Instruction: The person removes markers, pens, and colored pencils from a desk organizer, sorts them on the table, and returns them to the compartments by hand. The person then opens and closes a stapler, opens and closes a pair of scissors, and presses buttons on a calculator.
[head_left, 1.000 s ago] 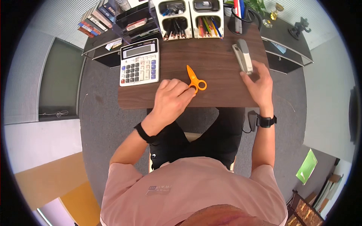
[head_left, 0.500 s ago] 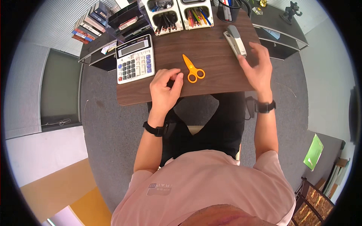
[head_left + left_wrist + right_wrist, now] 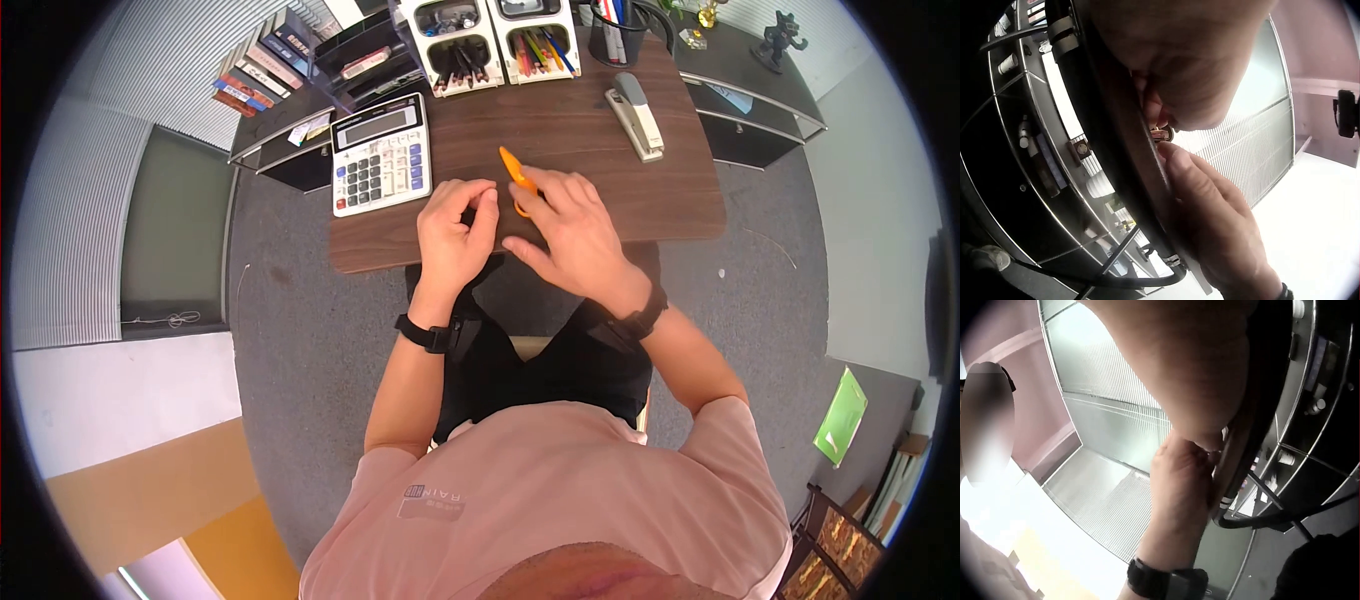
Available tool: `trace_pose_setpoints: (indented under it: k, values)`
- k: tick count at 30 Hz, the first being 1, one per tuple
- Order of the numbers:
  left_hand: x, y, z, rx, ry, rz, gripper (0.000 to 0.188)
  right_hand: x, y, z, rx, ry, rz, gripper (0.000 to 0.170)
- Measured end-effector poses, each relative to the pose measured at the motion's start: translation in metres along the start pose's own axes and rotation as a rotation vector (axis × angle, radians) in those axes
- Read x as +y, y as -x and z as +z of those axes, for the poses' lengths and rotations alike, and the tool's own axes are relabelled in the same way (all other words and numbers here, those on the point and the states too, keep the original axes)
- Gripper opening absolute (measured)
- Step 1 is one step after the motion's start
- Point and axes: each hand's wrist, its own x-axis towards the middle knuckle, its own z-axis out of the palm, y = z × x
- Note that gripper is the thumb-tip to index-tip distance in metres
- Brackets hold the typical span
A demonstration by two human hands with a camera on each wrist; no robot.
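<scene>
Orange scissors (image 3: pixel 511 163) lie on the brown desk, blade pointing away from the person, in the head view. My right hand (image 3: pixel 582 238) reaches over them with its fingers extended, its index finger overlapping the handles and hiding most of the loops. To the left of the scissors, my left hand (image 3: pixel 455 238) rests at the desk's near edge, fingers loosely curled and thumb near the index fingertip, with nothing visible in it. In the left wrist view, the right hand (image 3: pixel 1219 215) shows close beside the left one.
A white calculator (image 3: pixel 380 158) lies at the left of the desk (image 3: pixel 660 205), and a grey stapler (image 3: pixel 636 120) at the right. Along the back stand white organizers (image 3: pixel 500 70) with pencils, a dark pen cup (image 3: pixel 615 45) and a clear rack (image 3: pixel 360 95).
My left hand has let go of the scissors' handle and drawn back to the left. My right hand has left the stapler and moved left over the scissors.
</scene>
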Motion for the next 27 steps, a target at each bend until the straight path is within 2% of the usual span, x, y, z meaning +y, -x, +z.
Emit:
trace_pose_setpoints:
  k: [5, 7, 11, 13, 14, 17, 18, 20, 22, 24, 25, 27]
  values:
    - [-0.001, 0.001, 0.0, 0.003, 0.016, 0.005, 0.012, 0.005, 0.015, -0.013, -0.097, 0.031, -0.089, 0.059]
    - [-0.001, 0.001, 0.0, -0.001, 0.015, -0.001, 0.012, 0.012, 0.023, -0.013, -0.095, 0.023, -0.167, 0.048]
    - [-0.003, 0.002, 0.001, 0.034, 0.097, -0.092, 0.018, 0.013, 0.028, -0.021, -0.044, -0.035, -0.188, 0.037]
    - [-0.004, 0.002, 0.0, 0.054, 0.118, -0.115, 0.019, 0.014, 0.026, -0.022, 0.059, -0.139, -0.054, 0.027]
    - [-0.006, 0.002, 0.0, 0.041, 0.137, -0.126, 0.021, 0.015, 0.024, -0.022, 0.059, -0.139, -0.06, 0.027]
    - [-0.005, 0.002, 0.0, 0.027, 0.183, -0.162, 0.024, 0.026, 0.012, -0.023, 0.131, -0.212, 0.19, 0.023]
    - [-0.005, 0.001, 0.0, 0.024, 0.213, -0.187, 0.025, 0.029, 0.007, -0.022, 0.136, -0.213, 0.191, 0.023]
    - [-0.006, -0.001, -0.002, -0.008, 0.248, -0.234, 0.026, 0.029, -0.003, -0.016, 0.182, -0.807, 0.552, 0.027]
    - [-0.005, -0.004, -0.004, -0.049, 0.281, -0.284, 0.027, 0.024, -0.009, -0.01, 0.195, -0.917, 0.576, 0.03]
    - [0.0, -0.009, -0.006, -0.127, 0.57, -0.406, 0.029, 0.019, -0.012, 0.001, 0.181, -0.883, 0.44, 0.028]
    - [0.0, -0.011, -0.008, -0.137, 0.568, -0.409, 0.029, 0.015, -0.01, 0.003, 0.157, -0.792, 0.354, 0.026]
    - [0.0, -0.015, -0.013, -0.181, 0.807, -0.506, 0.032, 0.01, -0.008, 0.004, 0.129, -0.744, 0.332, 0.026]
